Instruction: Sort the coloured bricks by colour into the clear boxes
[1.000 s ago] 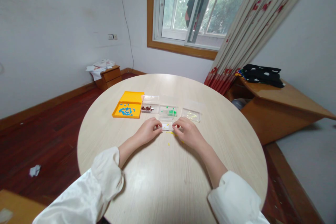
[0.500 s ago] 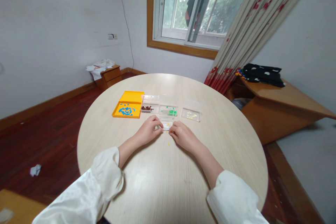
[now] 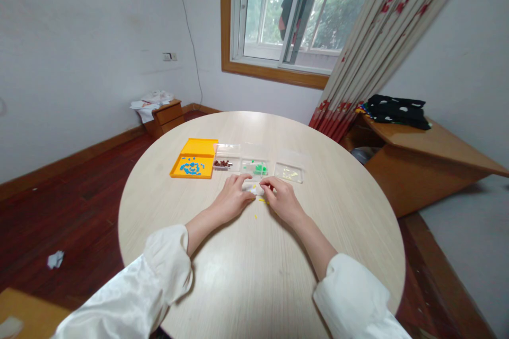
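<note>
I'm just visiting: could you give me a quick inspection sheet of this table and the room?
Surface: round pale wood table.
Job's things: clear packet with yellow bits, between both hands.
Clutter: orange tray of blue bits; brown box, green box, yellow box; loose yellow bits.
Hands: left hand and right hand touch the packet; grip unclear.
Cables: wire down the wall.
Surroundings: window, curtain, cabinet, desk with black cloth, paper scrap on floor.

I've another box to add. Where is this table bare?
Bare: the near table between the sleeves, the far side beyond the clear boxes, and right of the yellow-piece box. Crowded: mid-table, with orange tray, those boxes, left hand and right hand.
</note>
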Action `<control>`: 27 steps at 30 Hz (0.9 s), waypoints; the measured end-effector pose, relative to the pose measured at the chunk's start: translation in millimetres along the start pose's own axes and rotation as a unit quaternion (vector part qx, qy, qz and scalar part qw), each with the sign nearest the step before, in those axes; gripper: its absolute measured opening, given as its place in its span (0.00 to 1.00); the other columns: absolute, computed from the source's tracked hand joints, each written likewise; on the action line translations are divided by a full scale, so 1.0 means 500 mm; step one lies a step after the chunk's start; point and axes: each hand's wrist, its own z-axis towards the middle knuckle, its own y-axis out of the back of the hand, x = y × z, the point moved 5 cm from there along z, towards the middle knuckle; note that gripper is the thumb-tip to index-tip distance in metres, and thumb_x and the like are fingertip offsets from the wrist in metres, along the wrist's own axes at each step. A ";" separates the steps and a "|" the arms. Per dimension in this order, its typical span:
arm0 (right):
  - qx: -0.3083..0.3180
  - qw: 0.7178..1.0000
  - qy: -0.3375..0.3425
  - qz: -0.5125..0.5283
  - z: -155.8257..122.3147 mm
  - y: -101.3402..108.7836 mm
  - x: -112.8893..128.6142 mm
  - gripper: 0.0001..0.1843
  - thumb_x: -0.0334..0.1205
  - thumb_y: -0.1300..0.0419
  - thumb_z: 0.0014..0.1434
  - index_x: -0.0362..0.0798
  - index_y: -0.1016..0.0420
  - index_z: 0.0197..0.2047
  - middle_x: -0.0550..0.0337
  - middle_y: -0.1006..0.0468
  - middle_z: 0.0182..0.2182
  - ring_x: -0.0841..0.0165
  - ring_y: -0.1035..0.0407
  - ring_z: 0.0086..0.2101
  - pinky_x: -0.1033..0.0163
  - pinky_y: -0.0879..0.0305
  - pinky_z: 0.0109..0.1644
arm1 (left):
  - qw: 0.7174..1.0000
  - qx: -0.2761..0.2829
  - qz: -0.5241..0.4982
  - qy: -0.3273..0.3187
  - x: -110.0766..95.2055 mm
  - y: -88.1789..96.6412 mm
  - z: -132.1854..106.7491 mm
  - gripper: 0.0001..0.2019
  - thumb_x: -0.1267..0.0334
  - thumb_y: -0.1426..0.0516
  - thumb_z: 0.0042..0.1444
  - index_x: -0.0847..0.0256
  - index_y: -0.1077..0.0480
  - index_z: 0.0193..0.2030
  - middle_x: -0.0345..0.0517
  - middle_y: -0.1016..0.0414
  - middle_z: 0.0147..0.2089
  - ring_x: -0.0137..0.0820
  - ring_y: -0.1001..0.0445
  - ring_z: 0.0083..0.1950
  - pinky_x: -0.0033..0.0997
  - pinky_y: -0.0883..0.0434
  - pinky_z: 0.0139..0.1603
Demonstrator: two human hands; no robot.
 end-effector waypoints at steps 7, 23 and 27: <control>-0.064 0.997 -0.014 0.044 0.002 0.016 0.005 0.07 0.34 0.46 0.55 0.47 0.27 0.35 0.56 0.22 0.31 0.68 0.30 0.31 0.62 0.34 0.37 | 0.999 -0.001 -0.040 0.009 -0.014 0.006 0.003 0.06 0.69 0.45 0.55 0.61 0.26 0.31 0.54 0.34 0.52 0.40 0.39 0.51 0.46 0.35 0.51; -0.109 0.923 -0.182 0.321 -0.008 -0.011 0.009 0.11 0.43 0.37 0.48 0.47 0.22 0.34 0.57 0.20 0.31 0.68 0.27 0.30 0.59 0.29 0.38 | 0.696 -0.099 -0.626 0.337 0.023 0.025 0.001 0.13 0.63 0.32 0.33 0.65 0.29 0.24 0.42 0.26 0.25 0.25 0.30 0.27 0.28 0.33 0.33; -0.102 0.924 -0.191 0.314 -0.009 -0.014 0.005 0.12 0.47 0.37 0.48 0.47 0.22 0.31 0.58 0.21 0.26 0.68 0.28 0.28 0.60 0.30 0.35 | 0.656 -0.070 -0.670 0.340 0.012 0.019 0.000 0.15 0.63 0.31 0.31 0.66 0.29 0.25 0.40 0.27 0.26 0.24 0.30 0.27 0.27 0.33 0.33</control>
